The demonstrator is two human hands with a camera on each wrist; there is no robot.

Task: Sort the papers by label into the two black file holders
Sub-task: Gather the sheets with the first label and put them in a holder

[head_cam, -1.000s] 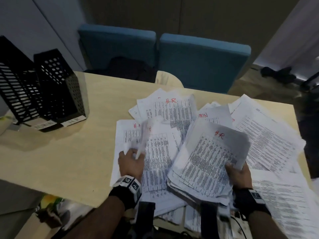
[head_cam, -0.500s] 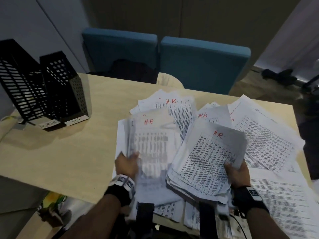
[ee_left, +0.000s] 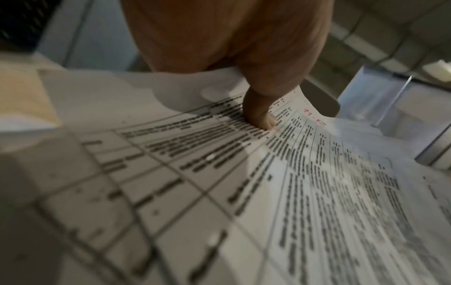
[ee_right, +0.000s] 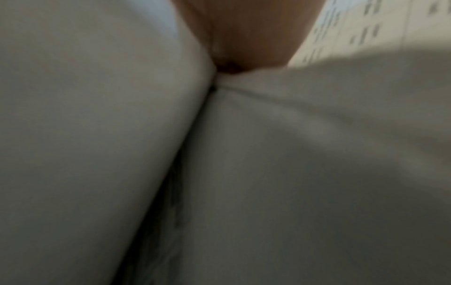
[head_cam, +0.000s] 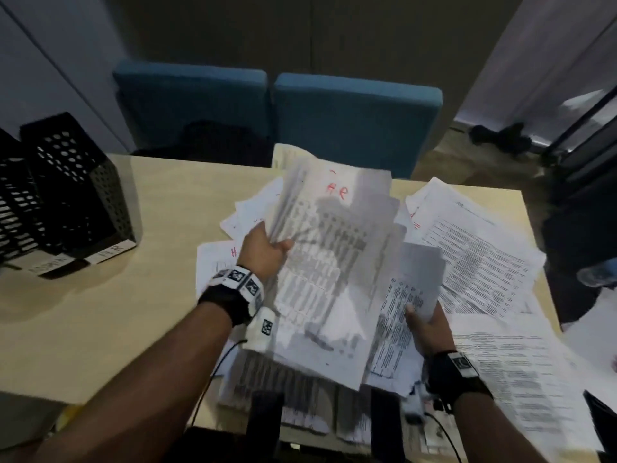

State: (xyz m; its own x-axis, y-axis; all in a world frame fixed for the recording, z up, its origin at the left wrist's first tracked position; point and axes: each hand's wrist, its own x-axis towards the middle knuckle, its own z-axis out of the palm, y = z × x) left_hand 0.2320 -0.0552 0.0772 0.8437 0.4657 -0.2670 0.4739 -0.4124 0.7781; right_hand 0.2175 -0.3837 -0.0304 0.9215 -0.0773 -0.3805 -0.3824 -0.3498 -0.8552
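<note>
My left hand [head_cam: 267, 248] holds a printed sheet marked HR in red [head_cam: 327, 262], lifted above the pile; in the left wrist view the thumb [ee_left: 258, 115] presses on that sheet [ee_left: 244, 192]. Right of it, my right hand [head_cam: 424, 325] grips a stack of papers [head_cam: 414, 289] by its near edge; the right wrist view shows only blurred white paper [ee_right: 317, 154] close up. Two black perforated file holders [head_cam: 76, 188] stand at the table's far left, with white labels at their base; the right one reads HR. Loose papers [head_cam: 484, 255] cover the table's right half.
The light wooden table [head_cam: 100, 312] has bare surface between the holders and the pile. Two blue chairs [head_cam: 354, 121] stand behind the far edge. More sheets [head_cam: 514, 372] overhang the near right edge.
My left hand has lifted the HR sheet up and to the right, over the stack in my right hand. The right hand's stack has dropped lower and tilted.
</note>
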